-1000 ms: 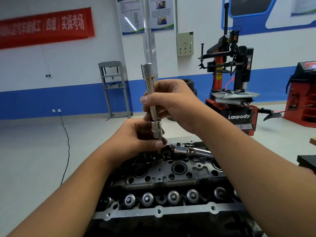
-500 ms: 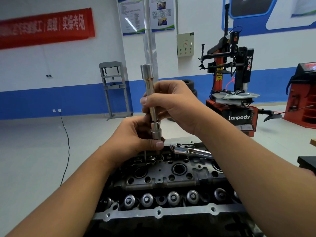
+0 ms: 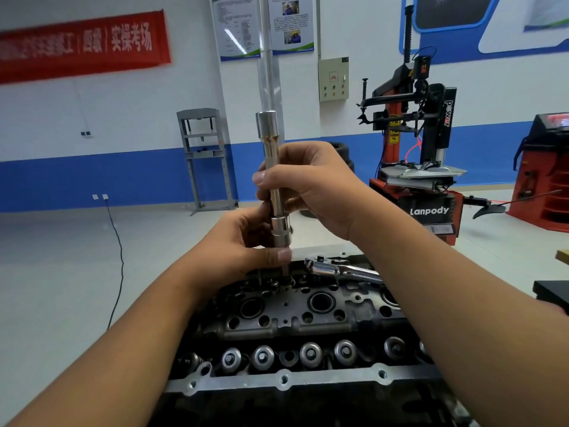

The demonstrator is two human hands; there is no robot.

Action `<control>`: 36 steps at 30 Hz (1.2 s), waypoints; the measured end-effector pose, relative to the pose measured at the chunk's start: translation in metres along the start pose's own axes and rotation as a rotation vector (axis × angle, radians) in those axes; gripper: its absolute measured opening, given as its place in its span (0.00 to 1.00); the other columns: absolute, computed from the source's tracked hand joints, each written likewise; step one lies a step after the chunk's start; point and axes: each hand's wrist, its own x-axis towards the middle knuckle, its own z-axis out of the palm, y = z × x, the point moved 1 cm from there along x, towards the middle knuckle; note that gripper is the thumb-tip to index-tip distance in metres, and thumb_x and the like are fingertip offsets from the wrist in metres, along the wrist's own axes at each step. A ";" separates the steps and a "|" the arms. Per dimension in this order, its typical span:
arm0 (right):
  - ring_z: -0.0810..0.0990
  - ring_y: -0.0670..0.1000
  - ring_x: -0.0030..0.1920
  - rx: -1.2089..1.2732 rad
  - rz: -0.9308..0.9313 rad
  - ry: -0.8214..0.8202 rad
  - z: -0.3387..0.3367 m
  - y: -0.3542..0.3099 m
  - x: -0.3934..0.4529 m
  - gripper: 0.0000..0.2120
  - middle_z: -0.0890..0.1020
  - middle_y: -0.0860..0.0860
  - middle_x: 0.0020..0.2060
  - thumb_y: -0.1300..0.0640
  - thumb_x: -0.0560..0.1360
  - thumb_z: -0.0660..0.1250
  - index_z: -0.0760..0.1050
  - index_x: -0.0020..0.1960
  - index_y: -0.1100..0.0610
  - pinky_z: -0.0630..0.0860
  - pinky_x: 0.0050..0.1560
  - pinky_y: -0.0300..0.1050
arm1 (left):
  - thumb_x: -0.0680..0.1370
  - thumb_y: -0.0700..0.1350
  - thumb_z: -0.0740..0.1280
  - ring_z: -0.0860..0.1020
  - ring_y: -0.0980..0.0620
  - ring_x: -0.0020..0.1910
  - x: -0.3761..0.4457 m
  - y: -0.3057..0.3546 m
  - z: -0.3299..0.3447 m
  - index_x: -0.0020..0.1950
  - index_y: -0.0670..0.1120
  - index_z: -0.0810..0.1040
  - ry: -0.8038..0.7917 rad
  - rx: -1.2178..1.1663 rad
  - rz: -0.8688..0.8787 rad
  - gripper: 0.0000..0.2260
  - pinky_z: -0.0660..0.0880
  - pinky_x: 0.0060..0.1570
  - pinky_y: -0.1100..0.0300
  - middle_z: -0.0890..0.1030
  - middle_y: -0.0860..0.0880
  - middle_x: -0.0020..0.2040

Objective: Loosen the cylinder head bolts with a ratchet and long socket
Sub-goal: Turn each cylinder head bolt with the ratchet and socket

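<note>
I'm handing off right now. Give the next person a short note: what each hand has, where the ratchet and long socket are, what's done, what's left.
Left hand: pinching the lower end of the long socket, near its bit.
Right hand: wrapped around the socket's shaft, holding it upright above the far edge of the cylinder head.
Ratchet: lying on the head's far side, not attached to the socket.
Done: socket picked up and being assembled or lined up.
Left: fit the ratchet, seat the socket on a bolt, loosen the head bolts. No loosened bolt is visible.

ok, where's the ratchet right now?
In the head view the ratchet lies unheld on the far edge of the cylinder head, right of centre, just beyond the right forearm and right of the upright long socket.
</note>
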 end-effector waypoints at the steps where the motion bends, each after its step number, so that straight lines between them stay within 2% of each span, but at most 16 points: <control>1: 0.87 0.58 0.36 0.001 0.001 -0.003 0.000 -0.001 0.000 0.08 0.85 0.57 0.36 0.64 0.75 0.75 0.80 0.51 0.67 0.81 0.38 0.45 | 0.71 0.38 0.80 0.86 0.44 0.54 0.000 -0.001 0.001 0.62 0.44 0.82 -0.051 -0.025 -0.010 0.20 0.83 0.54 0.55 0.87 0.44 0.53; 3: 0.87 0.59 0.37 0.006 0.003 -0.011 0.000 -0.001 0.000 0.07 0.85 0.58 0.37 0.64 0.75 0.75 0.80 0.51 0.66 0.81 0.38 0.45 | 0.72 0.37 0.77 0.87 0.42 0.54 -0.001 -0.001 0.002 0.60 0.40 0.80 -0.071 -0.058 -0.019 0.18 0.83 0.53 0.56 0.88 0.40 0.53; 5: 0.87 0.58 0.37 -0.004 -0.001 -0.009 0.001 -0.001 0.000 0.08 0.85 0.58 0.37 0.64 0.75 0.75 0.80 0.51 0.66 0.82 0.39 0.46 | 0.67 0.38 0.80 0.88 0.44 0.50 -0.001 -0.001 0.002 0.55 0.40 0.81 0.013 -0.017 -0.005 0.19 0.84 0.49 0.57 0.88 0.42 0.48; 7: 0.86 0.58 0.38 -0.007 -0.003 -0.011 0.001 0.000 0.000 0.06 0.85 0.59 0.38 0.64 0.75 0.74 0.80 0.50 0.65 0.82 0.40 0.48 | 0.61 0.43 0.84 0.87 0.44 0.44 0.001 -0.001 0.001 0.51 0.44 0.84 0.123 0.083 0.027 0.21 0.86 0.46 0.51 0.87 0.44 0.43; 9: 0.86 0.59 0.36 0.009 -0.002 -0.006 0.000 -0.001 0.001 0.03 0.85 0.59 0.37 0.64 0.76 0.74 0.81 0.48 0.63 0.82 0.38 0.47 | 0.61 0.44 0.87 0.85 0.38 0.45 0.002 -0.001 -0.002 0.51 0.48 0.85 0.163 0.103 0.044 0.22 0.86 0.49 0.44 0.86 0.41 0.45; 12: 0.86 0.59 0.35 0.007 -0.004 0.011 -0.003 -0.002 0.001 0.02 0.85 0.57 0.36 0.64 0.75 0.74 0.81 0.46 0.60 0.81 0.36 0.45 | 0.69 0.40 0.82 0.86 0.43 0.55 0.001 -0.003 -0.002 0.59 0.52 0.85 -0.015 -0.016 0.014 0.20 0.84 0.56 0.50 0.87 0.44 0.54; 14: 0.86 0.59 0.35 0.011 -0.011 0.003 -0.002 -0.002 0.001 0.03 0.84 0.57 0.35 0.64 0.75 0.74 0.81 0.46 0.60 0.80 0.35 0.44 | 0.73 0.36 0.77 0.86 0.42 0.58 0.000 -0.007 0.000 0.62 0.46 0.82 -0.109 -0.078 -0.012 0.19 0.83 0.58 0.53 0.87 0.42 0.56; 16: 0.86 0.59 0.35 0.016 -0.010 -0.003 -0.001 -0.002 0.001 0.03 0.85 0.57 0.35 0.64 0.75 0.75 0.81 0.47 0.62 0.80 0.36 0.44 | 0.71 0.34 0.78 0.87 0.41 0.55 0.001 -0.007 0.001 0.60 0.41 0.81 -0.073 -0.079 0.003 0.18 0.83 0.53 0.56 0.87 0.39 0.53; 20: 0.86 0.59 0.36 0.004 -0.021 -0.026 0.000 -0.001 0.001 0.14 0.85 0.58 0.37 0.63 0.75 0.75 0.77 0.53 0.72 0.82 0.38 0.47 | 0.61 0.42 0.85 0.87 0.46 0.45 0.003 -0.002 -0.002 0.49 0.50 0.86 0.126 0.078 0.065 0.19 0.84 0.46 0.55 0.88 0.44 0.45; 22: 0.86 0.59 0.36 0.002 -0.023 -0.024 0.000 -0.001 0.001 0.13 0.85 0.58 0.37 0.63 0.75 0.75 0.77 0.53 0.71 0.81 0.37 0.46 | 0.64 0.41 0.85 0.87 0.46 0.50 0.002 -0.002 -0.003 0.53 0.52 0.85 0.077 0.053 0.068 0.21 0.84 0.49 0.54 0.88 0.44 0.50; 24: 0.87 0.59 0.36 -0.010 -0.024 -0.019 -0.001 -0.003 -0.001 0.09 0.86 0.57 0.36 0.63 0.75 0.75 0.79 0.51 0.66 0.80 0.36 0.44 | 0.70 0.37 0.80 0.87 0.43 0.55 0.001 -0.002 -0.001 0.61 0.51 0.83 -0.030 -0.038 0.048 0.22 0.84 0.52 0.54 0.87 0.42 0.54; 27: 0.87 0.59 0.37 -0.018 -0.022 -0.024 0.000 -0.002 0.000 0.04 0.86 0.57 0.37 0.61 0.77 0.74 0.80 0.48 0.61 0.80 0.37 0.44 | 0.68 0.37 0.81 0.88 0.40 0.52 0.001 -0.003 -0.001 0.54 0.50 0.85 -0.010 -0.076 0.056 0.18 0.84 0.50 0.55 0.88 0.39 0.51; 29: 0.87 0.58 0.38 -0.035 -0.006 -0.053 0.002 -0.001 0.000 0.05 0.86 0.57 0.37 0.58 0.80 0.72 0.79 0.48 0.59 0.81 0.40 0.48 | 0.64 0.39 0.83 0.88 0.43 0.49 0.003 -0.003 -0.002 0.49 0.52 0.86 0.083 0.026 0.078 0.17 0.84 0.47 0.56 0.88 0.42 0.47; 32: 0.86 0.57 0.38 -0.065 0.006 -0.069 0.004 0.000 0.001 0.09 0.85 0.56 0.37 0.55 0.83 0.67 0.78 0.50 0.60 0.81 0.43 0.51 | 0.63 0.45 0.83 0.87 0.45 0.47 0.003 -0.006 -0.006 0.52 0.49 0.85 0.089 0.039 0.099 0.19 0.85 0.49 0.52 0.87 0.43 0.47; 34: 0.84 0.53 0.37 -0.095 0.005 -0.050 0.006 0.001 0.001 0.10 0.84 0.54 0.35 0.54 0.85 0.64 0.76 0.50 0.60 0.81 0.42 0.49 | 0.68 0.59 0.80 0.85 0.47 0.46 0.002 -0.004 -0.005 0.53 0.50 0.85 0.058 0.004 0.101 0.19 0.85 0.47 0.52 0.86 0.44 0.47; 36: 0.82 0.50 0.35 -0.127 -0.003 -0.038 0.011 0.002 0.001 0.12 0.82 0.51 0.32 0.52 0.86 0.61 0.74 0.49 0.59 0.79 0.40 0.49 | 0.72 0.75 0.67 0.83 0.46 0.42 0.003 -0.004 -0.005 0.52 0.50 0.84 0.124 -0.012 0.079 0.28 0.81 0.39 0.55 0.86 0.44 0.46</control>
